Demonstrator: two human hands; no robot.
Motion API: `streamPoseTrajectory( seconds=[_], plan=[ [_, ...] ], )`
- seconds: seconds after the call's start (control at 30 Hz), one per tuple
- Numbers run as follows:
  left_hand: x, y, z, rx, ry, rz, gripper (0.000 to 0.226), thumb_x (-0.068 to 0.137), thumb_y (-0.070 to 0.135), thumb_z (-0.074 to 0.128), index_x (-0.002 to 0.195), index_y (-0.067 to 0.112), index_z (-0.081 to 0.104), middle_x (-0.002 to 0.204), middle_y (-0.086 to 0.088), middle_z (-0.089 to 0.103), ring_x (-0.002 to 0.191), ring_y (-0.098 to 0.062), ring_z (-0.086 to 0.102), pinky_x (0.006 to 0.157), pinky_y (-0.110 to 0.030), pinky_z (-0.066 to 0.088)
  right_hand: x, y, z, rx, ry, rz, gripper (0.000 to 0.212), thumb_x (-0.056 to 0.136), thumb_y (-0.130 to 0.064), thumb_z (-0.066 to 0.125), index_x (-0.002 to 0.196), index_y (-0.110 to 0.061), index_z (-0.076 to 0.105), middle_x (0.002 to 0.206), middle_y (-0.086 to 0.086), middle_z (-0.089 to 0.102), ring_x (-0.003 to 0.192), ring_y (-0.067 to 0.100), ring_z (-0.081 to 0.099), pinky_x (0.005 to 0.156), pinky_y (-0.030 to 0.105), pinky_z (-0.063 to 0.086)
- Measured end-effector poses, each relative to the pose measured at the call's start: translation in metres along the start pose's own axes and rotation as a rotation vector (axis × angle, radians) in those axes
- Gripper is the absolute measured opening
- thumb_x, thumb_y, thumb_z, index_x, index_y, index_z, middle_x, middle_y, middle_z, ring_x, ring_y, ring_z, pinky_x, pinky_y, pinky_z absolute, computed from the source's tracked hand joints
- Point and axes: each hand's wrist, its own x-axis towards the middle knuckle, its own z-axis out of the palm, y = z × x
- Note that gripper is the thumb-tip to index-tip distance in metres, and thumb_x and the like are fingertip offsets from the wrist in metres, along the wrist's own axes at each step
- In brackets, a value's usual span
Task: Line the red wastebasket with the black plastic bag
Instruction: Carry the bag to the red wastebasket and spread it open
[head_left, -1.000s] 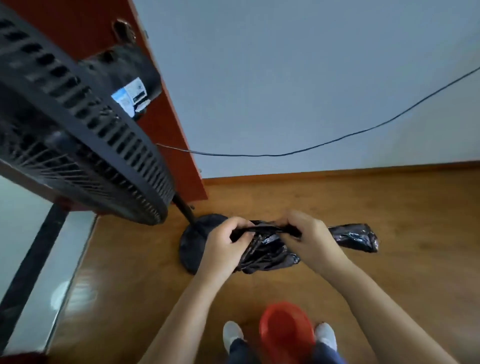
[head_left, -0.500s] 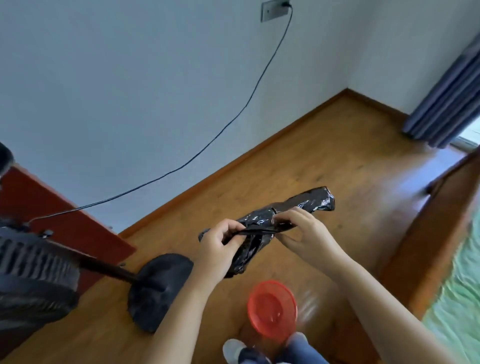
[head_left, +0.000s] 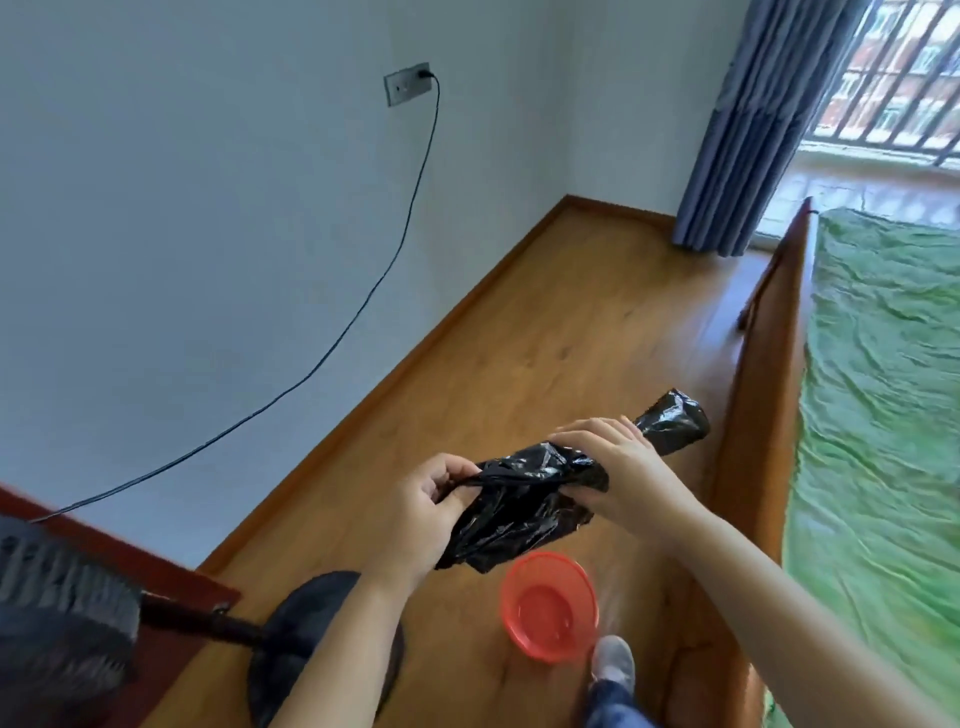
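On my feed: left hand pinches an edge of the black plastic bag mid-frame, right hand grips it further right. The red wastebasket stands on the floor, lower center, below the bag.

The red wastebasket stands mouth-up on the floor, hemmed by the fan base on the left, the bed frame on the right and a shoe just beside it. The black bag hangs above its far-left rim.
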Motion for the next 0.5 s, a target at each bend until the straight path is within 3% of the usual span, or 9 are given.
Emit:
streamPoseTrajectory(
  seconds=[0.1,0.27,0.43,0.5],
  plan=[
    [-0.006,-0.009,-0.007,0.029,-0.114,0.084,0.017,0.082,0.014,0.061,0.078,0.030,0.065,0.072,0.011,0.068,0.066,-0.005,0.062,0.058,-0.014,0.047,-0.023,-0.007,0.017,0.038,0.044,0.108,0.041,0.068,-0.008,0.074,0.107,-0.014,0.063,0.110,0.003,0.063,0.105,0.024,0.054,0.093,0.035,0.034],
    [-0.005,-0.033,-0.016,0.072,-0.143,0.121,0.015,0.082,0.017,0.059,0.080,0.030,0.065,0.076,0.012,0.068,0.068,-0.003,0.063,0.058,-0.010,0.045,-0.042,-0.006,0.034,0.149,0.136,0.284,0.022,0.064,0.007,0.071,0.079,-0.008,0.068,0.097,0.004,0.065,0.094,0.027,0.057,0.084,0.033,0.042],
    [0.010,-0.058,-0.005,0.230,-0.074,0.142,0.037,0.083,0.004,0.060,0.082,0.041,0.063,0.083,0.023,0.067,0.079,0.004,0.061,0.064,-0.003,0.042,-0.048,0.009,0.048,0.172,0.172,0.369,0.020,0.069,0.004,0.070,0.083,-0.010,0.066,0.091,-0.003,0.064,0.091,0.022,0.058,0.080,0.037,0.048],
    [0.016,-0.066,0.005,0.343,-0.052,0.156,0.041,0.083,0.005,0.061,0.089,0.046,0.060,0.087,0.026,0.065,0.088,0.005,0.058,0.073,-0.005,0.043,-0.049,0.021,0.057,0.185,0.165,0.399,0.020,0.070,0.002,0.069,0.083,-0.012,0.066,0.089,-0.001,0.065,0.088,0.021,0.059,0.078,0.039,0.049]
  ],
)
